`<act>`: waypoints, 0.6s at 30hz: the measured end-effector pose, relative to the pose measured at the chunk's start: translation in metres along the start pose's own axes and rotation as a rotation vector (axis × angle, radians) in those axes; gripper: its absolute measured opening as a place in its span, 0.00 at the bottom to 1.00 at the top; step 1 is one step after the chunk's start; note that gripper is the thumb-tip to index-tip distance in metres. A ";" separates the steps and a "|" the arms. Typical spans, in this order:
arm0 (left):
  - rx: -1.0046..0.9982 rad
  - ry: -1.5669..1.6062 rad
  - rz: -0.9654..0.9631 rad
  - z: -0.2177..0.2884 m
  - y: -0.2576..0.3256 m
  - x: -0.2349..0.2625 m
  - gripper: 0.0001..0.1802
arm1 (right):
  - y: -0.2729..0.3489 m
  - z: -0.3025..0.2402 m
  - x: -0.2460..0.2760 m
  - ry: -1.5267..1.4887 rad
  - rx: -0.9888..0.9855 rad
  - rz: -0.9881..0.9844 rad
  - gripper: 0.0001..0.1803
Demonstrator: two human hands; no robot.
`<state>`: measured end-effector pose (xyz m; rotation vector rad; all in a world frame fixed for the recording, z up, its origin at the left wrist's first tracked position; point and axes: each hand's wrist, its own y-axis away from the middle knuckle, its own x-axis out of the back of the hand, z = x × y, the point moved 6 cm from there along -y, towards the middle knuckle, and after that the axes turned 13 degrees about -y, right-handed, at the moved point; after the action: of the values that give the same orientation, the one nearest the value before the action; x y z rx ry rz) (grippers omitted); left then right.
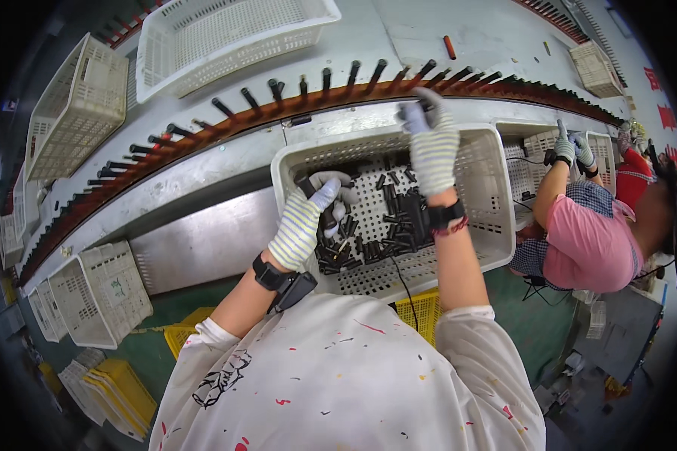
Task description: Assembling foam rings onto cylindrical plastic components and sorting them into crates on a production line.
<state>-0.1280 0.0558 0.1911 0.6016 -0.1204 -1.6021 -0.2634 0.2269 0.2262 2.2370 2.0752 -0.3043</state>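
Note:
My left hand (308, 214), in a striped knit glove, is closed around a few black cylindrical parts (328, 216) inside a white perforated crate (481, 161). More black parts (380, 233) lie loose on the crate's bottom. My right hand (429, 139), also gloved, reaches over the crate's far rim to the curved conveyor rail (226, 124), its fingertips at a black part (426, 69) standing on a peg there. Whether the fingers grip that part is hidden by the glove.
Black parts stand in a row on pegs along the orange rail. Empty white crates (226, 34) sit beyond it and at the left (101, 289). Yellow crates (124, 387) lie on the floor. At the right another person's gloved hands (572, 150) work at another crate.

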 end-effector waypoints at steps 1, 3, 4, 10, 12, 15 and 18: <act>0.007 -0.034 -0.004 -0.003 0.000 0.000 0.16 | -0.022 0.000 0.019 0.035 0.076 0.056 0.12; 0.018 -0.091 -0.009 -0.011 0.002 0.002 0.15 | -0.061 0.003 0.047 0.111 0.197 0.113 0.13; 0.020 -0.095 -0.006 -0.014 0.003 0.002 0.15 | -0.078 0.005 0.054 0.152 0.246 0.118 0.13; 0.035 -0.137 0.032 -0.018 0.004 0.002 0.22 | -0.119 0.026 0.028 0.480 0.404 -0.051 0.11; 0.031 -0.153 0.078 -0.009 0.005 0.004 0.17 | -0.113 0.031 0.014 0.889 0.376 -0.024 0.11; 0.008 -0.223 0.118 -0.001 -0.002 0.012 0.18 | -0.118 0.046 0.008 0.983 0.384 -0.045 0.13; -0.057 -0.279 0.099 0.010 -0.011 0.011 0.17 | -0.113 0.054 0.010 0.992 0.316 -0.067 0.14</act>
<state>-0.1427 0.0437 0.1913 0.3205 -0.3066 -1.5810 -0.3801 0.2358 0.1806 2.8710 2.6530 0.6768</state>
